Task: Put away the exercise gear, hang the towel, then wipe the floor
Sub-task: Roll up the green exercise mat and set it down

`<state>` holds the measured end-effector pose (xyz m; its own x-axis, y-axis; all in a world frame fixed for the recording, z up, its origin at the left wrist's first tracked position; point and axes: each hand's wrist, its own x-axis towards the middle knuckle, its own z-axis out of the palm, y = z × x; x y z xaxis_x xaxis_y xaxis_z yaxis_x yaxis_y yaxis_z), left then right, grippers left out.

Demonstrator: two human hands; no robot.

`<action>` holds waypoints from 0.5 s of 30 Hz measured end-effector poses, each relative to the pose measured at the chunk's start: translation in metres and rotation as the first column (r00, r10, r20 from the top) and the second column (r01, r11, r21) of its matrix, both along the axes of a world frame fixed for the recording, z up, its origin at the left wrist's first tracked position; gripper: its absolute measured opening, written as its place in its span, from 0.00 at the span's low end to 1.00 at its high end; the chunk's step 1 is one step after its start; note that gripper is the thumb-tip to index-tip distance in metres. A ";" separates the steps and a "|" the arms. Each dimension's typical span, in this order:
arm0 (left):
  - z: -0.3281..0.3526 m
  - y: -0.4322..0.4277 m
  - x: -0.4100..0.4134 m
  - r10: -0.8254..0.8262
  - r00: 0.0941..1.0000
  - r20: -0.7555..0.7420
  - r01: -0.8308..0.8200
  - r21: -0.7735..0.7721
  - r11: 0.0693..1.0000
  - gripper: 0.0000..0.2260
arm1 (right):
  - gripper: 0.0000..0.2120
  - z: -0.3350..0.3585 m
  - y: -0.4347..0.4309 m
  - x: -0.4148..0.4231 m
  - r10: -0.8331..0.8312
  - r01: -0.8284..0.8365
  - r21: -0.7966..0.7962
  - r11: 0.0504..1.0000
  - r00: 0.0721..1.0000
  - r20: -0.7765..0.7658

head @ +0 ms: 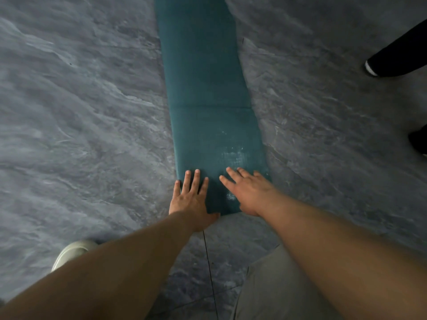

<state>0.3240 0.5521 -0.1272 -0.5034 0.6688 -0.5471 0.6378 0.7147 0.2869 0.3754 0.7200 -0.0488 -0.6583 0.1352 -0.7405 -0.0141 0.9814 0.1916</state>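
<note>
Mat (203, 88) runs lengthwise toward 12 o'clock; left hand (191, 199) and right hand (247, 192) press flat, fingers straight, equally near its end.

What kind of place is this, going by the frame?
Probably an indoor workout space, gym or home; can't tell which. A long teal exercise mat lies on a grey marbled floor, left hand and right hand flat on its near end.
</note>
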 end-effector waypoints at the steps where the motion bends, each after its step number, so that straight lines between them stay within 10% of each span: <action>1: -0.001 0.001 -0.003 -0.020 1.000 0.011 0.020 -0.020 1.000 0.51 | 0.47 -0.001 0.000 -0.001 0.008 -0.008 -0.008 1.000 1.000 0.030; 7: -0.004 -0.003 -0.010 -0.123 0.992 0.013 0.124 -0.096 0.988 0.61 | 0.49 -0.017 0.004 -0.009 -0.020 0.022 -0.001 1.000 0.953 0.301; 15: 0.002 -0.012 -0.010 -0.190 0.978 -0.089 0.177 -0.135 0.975 0.51 | 0.55 -0.024 0.007 -0.013 -0.071 0.074 0.008 0.997 0.909 0.411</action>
<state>0.3136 0.5406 -0.1256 -0.4354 0.6840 -0.5854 0.7823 0.6092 0.1300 0.3622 0.7273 -0.0726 -0.2846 0.1642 -0.9445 -0.0185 0.9841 0.1766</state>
